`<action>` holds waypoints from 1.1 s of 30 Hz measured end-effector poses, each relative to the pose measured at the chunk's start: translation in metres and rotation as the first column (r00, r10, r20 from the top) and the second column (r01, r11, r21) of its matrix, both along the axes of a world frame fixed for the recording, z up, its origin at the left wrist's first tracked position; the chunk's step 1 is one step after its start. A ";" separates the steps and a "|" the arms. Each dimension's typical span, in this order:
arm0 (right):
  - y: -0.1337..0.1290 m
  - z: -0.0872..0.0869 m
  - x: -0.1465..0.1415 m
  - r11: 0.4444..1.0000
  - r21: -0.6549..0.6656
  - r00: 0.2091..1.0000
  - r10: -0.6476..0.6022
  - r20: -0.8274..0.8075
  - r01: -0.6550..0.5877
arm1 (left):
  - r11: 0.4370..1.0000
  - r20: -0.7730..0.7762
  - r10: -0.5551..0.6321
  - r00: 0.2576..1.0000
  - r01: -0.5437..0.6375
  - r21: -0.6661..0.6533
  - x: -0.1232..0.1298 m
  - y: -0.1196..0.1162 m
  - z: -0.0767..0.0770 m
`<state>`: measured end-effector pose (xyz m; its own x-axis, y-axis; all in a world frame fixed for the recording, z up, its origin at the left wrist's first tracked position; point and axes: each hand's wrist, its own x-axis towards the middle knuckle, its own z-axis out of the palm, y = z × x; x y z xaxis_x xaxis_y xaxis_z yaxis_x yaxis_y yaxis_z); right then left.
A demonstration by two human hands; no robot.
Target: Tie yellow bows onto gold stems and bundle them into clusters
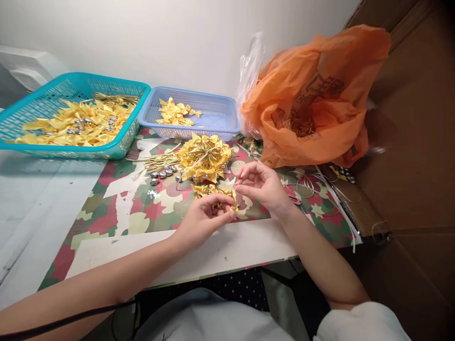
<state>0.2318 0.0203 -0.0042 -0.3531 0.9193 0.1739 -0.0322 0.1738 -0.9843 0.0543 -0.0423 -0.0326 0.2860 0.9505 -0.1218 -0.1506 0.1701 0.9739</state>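
My left hand is closed with its fingertips on a small yellow ribbon bow. Just right of it, my right hand pinches something thin above the bow, too small to make out. Behind my left hand lie more yellow bows, partly hidden by the fingers. Beyond them sits a round bunch of yellow ribbon bows with gold stems at its centre. Silver bells and a bundle of gold wire ties lie to its left.
A teal basket of yellow bows and bells stands at the left, beside a smaller blue basket. An orange plastic bag stands at the right, near loose white string. Cardboard borders the right side.
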 end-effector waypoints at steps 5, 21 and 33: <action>-0.014 0.014 0.056 0.913 0.379 0.713 -0.367 0.598 0.152 | 0.999 0.041 0.007 0.999 -0.005 -0.046 -0.002 0.000 -0.004; -0.064 -0.005 0.075 0.879 0.443 0.675 -0.219 0.704 -0.176 | 0.997 0.051 -0.008 0.999 0.012 -0.070 0.000 -0.002 -0.003; -0.064 -0.010 0.032 0.839 0.526 0.729 -0.275 0.627 -0.135 | 0.969 0.117 0.007 0.993 0.022 -0.245 -0.001 0.001 0.000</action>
<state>0.2636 -0.0440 -0.0142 -0.4984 0.7875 0.3625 0.6133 0.6158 -0.4945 0.0528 -0.0410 -0.0330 0.3189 0.8934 -0.3165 -0.2575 0.4031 0.8782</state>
